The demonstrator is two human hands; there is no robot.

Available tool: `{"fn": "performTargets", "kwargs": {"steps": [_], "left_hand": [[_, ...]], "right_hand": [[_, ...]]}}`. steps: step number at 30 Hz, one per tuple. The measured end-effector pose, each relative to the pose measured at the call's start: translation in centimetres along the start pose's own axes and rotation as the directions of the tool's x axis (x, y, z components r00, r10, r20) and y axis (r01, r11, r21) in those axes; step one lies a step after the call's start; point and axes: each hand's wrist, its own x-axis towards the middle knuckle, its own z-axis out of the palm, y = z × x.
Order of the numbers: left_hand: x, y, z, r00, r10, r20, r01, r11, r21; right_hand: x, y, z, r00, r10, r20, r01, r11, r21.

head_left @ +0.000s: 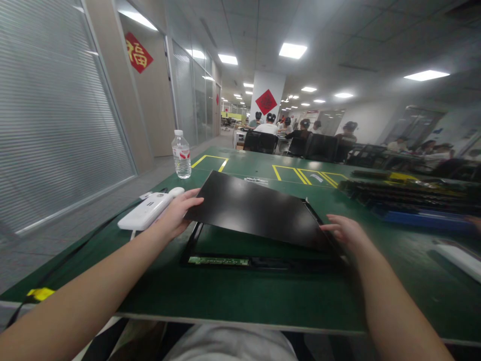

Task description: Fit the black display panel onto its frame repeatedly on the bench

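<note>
A flat black panel [255, 208] is tilted up above a black rectangular frame [190, 248] that lies on the green table [225, 293]. My left hand [176, 213] grips the panel's left edge, thumb on top. At the panel's lower right corner my right hand [343, 230] has its fingers curled against the edge. A narrow green circuit strip [218, 261] sits along the frame's near side.
A white device [145, 210] with a cable and a white mouse [176, 191] lie at the left, a water bottle [182, 155] behind them. Stacked dark frames and blue trays [409, 203] fill the right. Several seated people [300, 133] work at far desks.
</note>
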Motion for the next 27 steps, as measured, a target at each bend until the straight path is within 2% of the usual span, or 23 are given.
{"fn": "performTargets", "kwargs": {"steps": [10,19,27], "left_hand": [[-0.2,-1.1,0.2,0.996,-0.081,0.037,0.078,0.995,0.064],[-0.2,-1.0,0.3,0.995,-0.078,0.054,0.075,0.996,0.053],[-0.2,-1.3,0.3,0.995,-0.091,0.052,0.087,0.994,0.063]], "right_hand": [[0.5,0.5,-0.6,0.990,-0.012,-0.140,-0.003,0.994,-0.107],[0.4,0.5,-0.7,0.991,-0.058,-0.117,0.043,0.992,-0.120],[0.2,0.4,-0.8,0.987,-0.070,-0.144,0.044,0.983,-0.176]]}}
